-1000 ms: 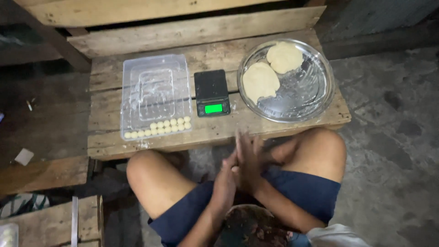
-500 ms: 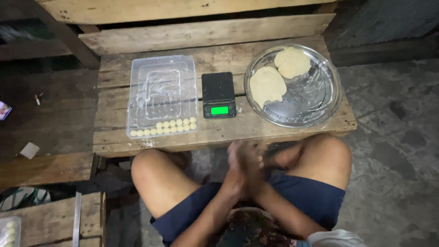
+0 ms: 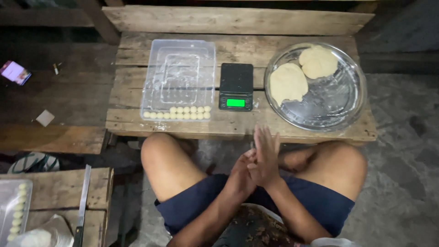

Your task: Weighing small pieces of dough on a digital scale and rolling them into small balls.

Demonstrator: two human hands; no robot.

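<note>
My left hand (image 3: 241, 177) and my right hand (image 3: 266, 158) are pressed palm to palm above my lap, between my bare knees. The right hand's fingers point straight up. Anything between the palms is hidden. In front of me stands a low wooden table (image 3: 238, 45). On it are a clear plastic tray (image 3: 178, 68) with a row of small dough balls (image 3: 178, 112) along its near edge, a black digital scale (image 3: 236, 87) with a lit green display, and a round metal plate (image 3: 340, 103) holding two flat dough lumps (image 3: 288, 83).
A second tray of dough balls (image 3: 13, 210) and a knife (image 3: 82, 206) lie on a wooden board at the lower left. A phone (image 3: 16, 72) and a scrap of paper (image 3: 45, 117) rest on the planks at the left. Concrete floor lies to the right.
My hands have kept rubbing against each other; the right hand's fingers now point more upright. The view has shifted slightly, and nothing on the table has moved.
</note>
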